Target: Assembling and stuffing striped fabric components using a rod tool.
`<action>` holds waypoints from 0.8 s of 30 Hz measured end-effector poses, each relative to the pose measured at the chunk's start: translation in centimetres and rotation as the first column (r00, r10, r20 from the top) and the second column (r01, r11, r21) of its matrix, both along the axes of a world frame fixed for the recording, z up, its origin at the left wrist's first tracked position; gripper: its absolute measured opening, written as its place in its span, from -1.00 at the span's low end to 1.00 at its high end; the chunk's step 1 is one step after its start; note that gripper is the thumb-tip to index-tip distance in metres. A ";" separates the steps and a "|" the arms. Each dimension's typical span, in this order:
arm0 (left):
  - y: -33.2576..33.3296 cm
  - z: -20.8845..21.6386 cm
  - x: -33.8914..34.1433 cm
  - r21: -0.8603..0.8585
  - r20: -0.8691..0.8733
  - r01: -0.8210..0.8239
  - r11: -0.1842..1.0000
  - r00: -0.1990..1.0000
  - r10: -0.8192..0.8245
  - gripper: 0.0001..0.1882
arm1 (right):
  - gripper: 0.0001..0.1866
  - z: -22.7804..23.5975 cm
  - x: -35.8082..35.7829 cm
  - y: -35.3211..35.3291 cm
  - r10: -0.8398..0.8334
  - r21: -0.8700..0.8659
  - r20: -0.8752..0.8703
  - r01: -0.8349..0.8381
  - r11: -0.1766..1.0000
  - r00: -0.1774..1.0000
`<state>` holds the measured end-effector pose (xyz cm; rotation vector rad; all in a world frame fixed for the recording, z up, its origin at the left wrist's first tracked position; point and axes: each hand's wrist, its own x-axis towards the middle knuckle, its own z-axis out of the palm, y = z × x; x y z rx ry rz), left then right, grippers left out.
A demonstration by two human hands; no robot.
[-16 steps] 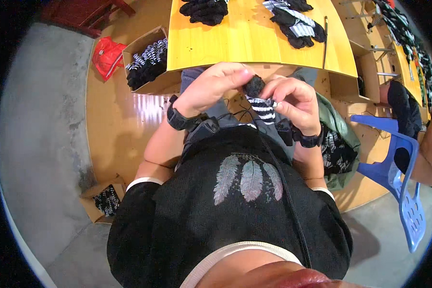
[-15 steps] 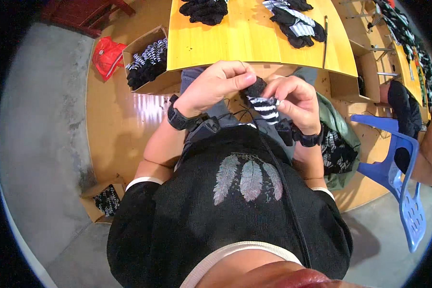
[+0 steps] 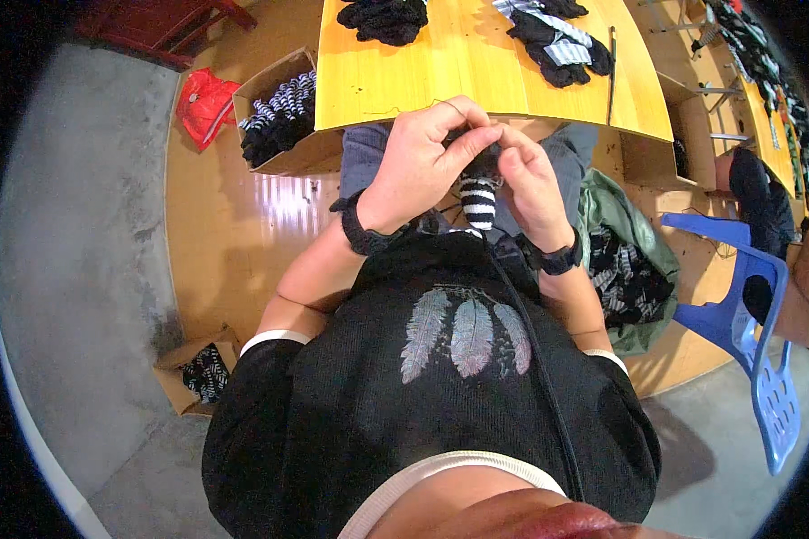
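Note:
Between my hands hangs a small knitted piece (image 3: pixel 478 205), black at its upper part and striped black and white at its lower, rounded end. Whether it is a sock or a glove I cannot tell. My left hand (image 3: pixel 422 163) is closed, thumb and fingers pinching the black upper part. My right hand (image 3: pixel 532 180) pinches that same part from the other side, with its fingertips meeting the left ones. The striped end dangles free, over my lap. Fingers partly hide the black part.
A yellow table (image 3: pixel 463 81) stands in front, with black knitted piles (image 3: pixel 382 20) and striped ones (image 3: pixel 562 49). Cardboard boxes (image 3: pixel 301 148) flank it. A green sack (image 3: pixel 661 260) and blue chair (image 3: pixel 737 296) stand at right. A red bag (image 3: pixel 205 108) lies left. Another person's leg (image 3: pixel 764 198) shows at far right.
My hands have come together at the black part. My right hand has let go of the striped end and moved up. That end now hangs straight down.

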<state>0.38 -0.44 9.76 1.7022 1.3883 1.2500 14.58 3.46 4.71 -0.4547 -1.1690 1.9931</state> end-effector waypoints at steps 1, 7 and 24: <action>0.0 -0.2 0.0 -0.001 0.001 -0.001 1.000 1.000 0.001 -0.88 | -0.89 0.3 -0.1 0.0 -0.016 0.082 0.051 0.012 0.997 0.999; -0.2 -1.1 -0.4 -0.144 0.717 0.143 0.979 0.697 0.004 -0.88 | -0.96 1.5 -0.1 -0.2 -0.183 0.098 0.011 0.181 0.979 0.983; -1.2 -0.8 -6.7 -0.085 0.069 -0.353 0.932 0.931 0.359 -0.80 | -0.84 2.4 -0.4 0.3 -0.191 -0.316 -0.066 0.161 0.935 0.979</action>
